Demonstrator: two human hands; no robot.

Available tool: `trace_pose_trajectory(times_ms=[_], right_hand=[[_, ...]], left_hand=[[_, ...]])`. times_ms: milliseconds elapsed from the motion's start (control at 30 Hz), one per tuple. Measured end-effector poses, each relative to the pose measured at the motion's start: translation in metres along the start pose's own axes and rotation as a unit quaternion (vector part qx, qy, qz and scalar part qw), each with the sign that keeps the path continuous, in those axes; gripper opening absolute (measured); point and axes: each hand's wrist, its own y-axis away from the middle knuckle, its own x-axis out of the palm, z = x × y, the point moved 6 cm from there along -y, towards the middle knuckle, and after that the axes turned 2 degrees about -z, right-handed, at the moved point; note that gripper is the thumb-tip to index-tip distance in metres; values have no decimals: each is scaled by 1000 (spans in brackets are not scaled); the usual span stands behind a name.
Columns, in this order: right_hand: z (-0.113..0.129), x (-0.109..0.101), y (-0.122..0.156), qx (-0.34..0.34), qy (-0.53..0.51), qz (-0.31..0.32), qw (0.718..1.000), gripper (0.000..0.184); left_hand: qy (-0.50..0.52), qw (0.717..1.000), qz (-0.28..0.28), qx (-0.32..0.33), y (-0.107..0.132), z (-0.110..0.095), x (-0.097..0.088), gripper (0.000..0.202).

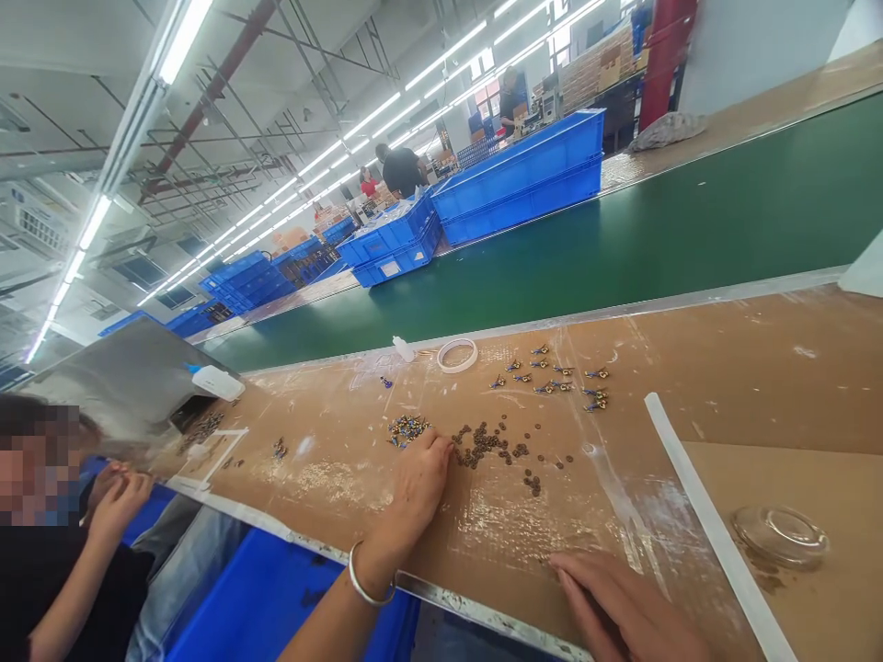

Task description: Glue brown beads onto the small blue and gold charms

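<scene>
Touching, seemingly, left hand (pixel 420 478) fingers (pixel 441 448) meet brown rings (pixel 483 446).

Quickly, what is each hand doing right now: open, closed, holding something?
Left hand: fingers curled onto the small dark parts; a grasp cannot be told.
Right hand: open, flat on the bench, holding nothing.

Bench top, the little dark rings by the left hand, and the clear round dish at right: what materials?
Brown bench top: looks like cardboard under glossy clear tape, with shiny seams and wrinkles. Small dark rings by the left hand: probably metal, dull bronze-brown, too small to be sure. Clear round dish: glass or clear plastic, see-through with bright glints.
</scene>
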Motion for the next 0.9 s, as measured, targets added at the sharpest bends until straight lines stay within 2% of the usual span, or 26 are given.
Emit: trace_pose_trajectory(times_ms=[133, 233, 333, 400, 533, 600, 733, 900], right_hand=[[3, -3, -4, 8, -15, -3, 1000, 19], [5, -6, -8, 23, -28, -15, 999, 19], [6, -6, -9, 40, -40, -16, 998, 18], [6, -5, -10, 50, -47, -6, 998, 18], [7, -6, -11, 61, -53, -4, 997, 19], [8, -7, -12, 66, -55, 2, 996, 19], [7, -9, -11, 66, -51, 1, 997, 19], [5, -5, -8, 67, -46, 25, 996, 18]], left_hand=[[11, 1000, 10, 11, 1, -5, -7, 26], [48, 998, 36, 28, 14, -19, -19, 24], [122, 982, 104, 99, 32, -46, -25, 22], [139, 969, 130, 156, 41, -63, -26, 22], [110, 962, 117, 222, 43, -76, -21, 27], [113, 962, 111, 221, 39, -75, -18, 27], [133, 972, 89, 172, 38, -63, -19, 25], [157, 977, 40, 136, 58, -59, -23, 21]])
